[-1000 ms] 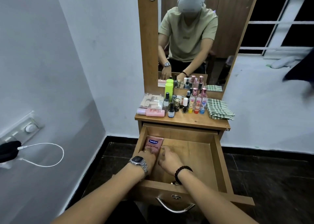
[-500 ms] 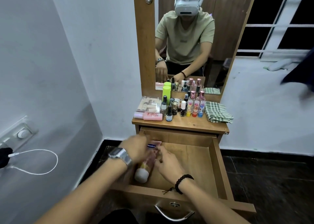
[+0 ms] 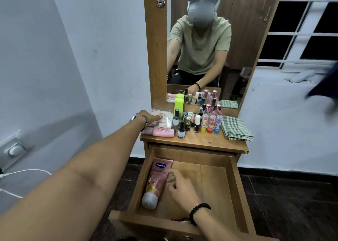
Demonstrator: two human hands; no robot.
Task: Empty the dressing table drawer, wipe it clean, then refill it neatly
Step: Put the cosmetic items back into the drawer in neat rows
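Observation:
The wooden drawer (image 3: 236, 186) of the dressing table is pulled open. A pink Vaseline tube (image 3: 157, 178) lies along its left wall, cap toward me. My right hand (image 3: 181, 189) is inside the drawer beside the tube, its loosely bent fingers touching the tube's side. My left hand (image 3: 148, 116) reaches up to the table top, with the thumb lying on a clear plastic pack (image 3: 166, 119); its fingers are hidden. In front of the pack lies a pink bottle (image 3: 162, 132).
The table top holds a green bottle (image 3: 178, 105), several small nail polish and perfume bottles (image 3: 197, 123), and a folded checked cloth (image 3: 236, 128) at the right. A mirror (image 3: 201, 48) stands behind. A wall socket (image 3: 14, 149) with a white cable (image 3: 23, 172) is at the left.
My left hand left the tube in the drawer and moved up to the clear pack on the table top. The tube now lies flat along the left wall. My right hand stays beside it.

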